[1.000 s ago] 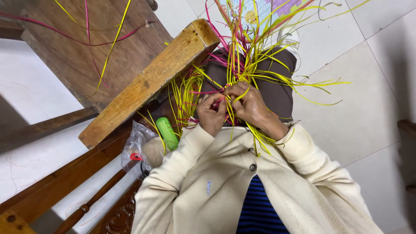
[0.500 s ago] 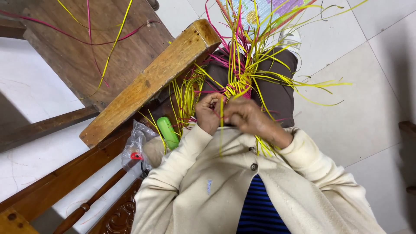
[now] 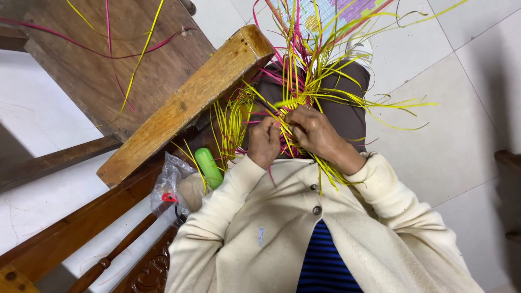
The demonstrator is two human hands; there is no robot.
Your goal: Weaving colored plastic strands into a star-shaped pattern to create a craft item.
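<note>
since a second ago both hands sit lower; left hand (image 3: 264, 142) and right hand (image 3: 313, 132) fingers pinch yellow strips (image 3: 304, 92), weave seemingly part-done, loose ends remaining.

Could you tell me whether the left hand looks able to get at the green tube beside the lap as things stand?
Probably yes. The green tube lies just beside the left hand with nothing covering it, but that hand is gripping the strips and would have to let go.

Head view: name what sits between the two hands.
Yellow and pink strips fill the gap between the left hand and right hand; head view shows this.
</note>
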